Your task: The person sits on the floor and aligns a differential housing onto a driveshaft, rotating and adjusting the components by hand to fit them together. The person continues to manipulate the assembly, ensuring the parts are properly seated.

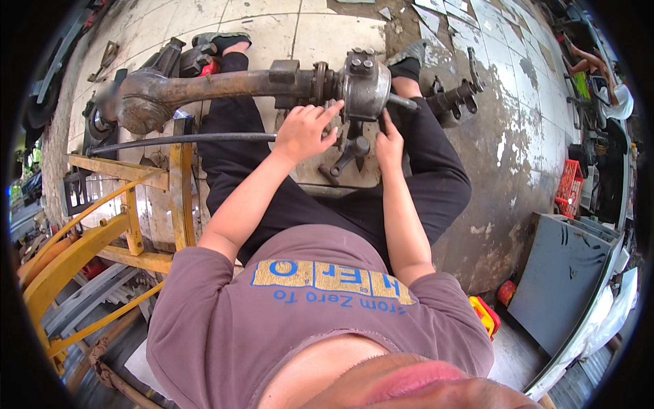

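A rusty vehicle axle [235,85] lies crosswise in front of me, its rounded housing [144,105] at the left end. A grey metal steering knuckle [366,88] forms its right end, with a short shaft [407,102] sticking out to the right. My left hand [305,133] is open, fingers spread, with fingertips at the joint beside the knuckle. From below, the outstretched index finger of my right hand [390,148] touches the knuckle's lower right edge; its other fingers are partly curled. Between my hands, a forked metal arm [353,153] hangs below the knuckle.
A long dark rod [197,138] runs left from my left wrist. On the left stands a yellow metal frame [180,198]. Another metal part [455,102] lies beyond my right knee. A red crate [569,187] and grey metal box [555,279] are at right; another person [616,99] is farther off.
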A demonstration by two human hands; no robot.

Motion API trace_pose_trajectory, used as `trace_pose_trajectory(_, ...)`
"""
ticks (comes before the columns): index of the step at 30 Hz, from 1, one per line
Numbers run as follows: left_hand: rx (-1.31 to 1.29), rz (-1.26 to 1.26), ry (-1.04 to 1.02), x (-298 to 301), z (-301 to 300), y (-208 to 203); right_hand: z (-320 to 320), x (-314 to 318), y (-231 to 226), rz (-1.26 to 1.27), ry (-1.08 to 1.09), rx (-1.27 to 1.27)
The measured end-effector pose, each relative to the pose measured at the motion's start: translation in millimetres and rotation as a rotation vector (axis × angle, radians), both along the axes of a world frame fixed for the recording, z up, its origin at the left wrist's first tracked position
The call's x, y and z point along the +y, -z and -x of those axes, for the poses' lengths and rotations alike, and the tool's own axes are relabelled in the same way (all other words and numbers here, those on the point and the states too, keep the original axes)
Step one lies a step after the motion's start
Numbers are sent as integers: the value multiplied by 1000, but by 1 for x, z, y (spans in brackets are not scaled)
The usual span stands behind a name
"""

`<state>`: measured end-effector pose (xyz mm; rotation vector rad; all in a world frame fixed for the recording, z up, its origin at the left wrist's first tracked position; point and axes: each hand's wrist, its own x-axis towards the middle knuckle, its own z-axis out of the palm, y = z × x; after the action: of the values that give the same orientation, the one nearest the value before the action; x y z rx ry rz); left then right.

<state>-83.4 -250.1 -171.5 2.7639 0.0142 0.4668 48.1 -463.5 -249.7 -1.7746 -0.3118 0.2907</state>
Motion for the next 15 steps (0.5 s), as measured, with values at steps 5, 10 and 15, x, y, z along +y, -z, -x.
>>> trace_pose_trajectory(5, -39, 21, 1, 0, -1, 2, 0, -6, -2, 80, -22, 175)
trace_pose_trajectory(10, 5, 11, -10, -7, 4, 3, 3, -9, -2, -129, 7, 98)
trace_pose_trajectory(15, 3, 4, -2, -8, 6, 2, 4, -12, -2, -118, 15, -100)
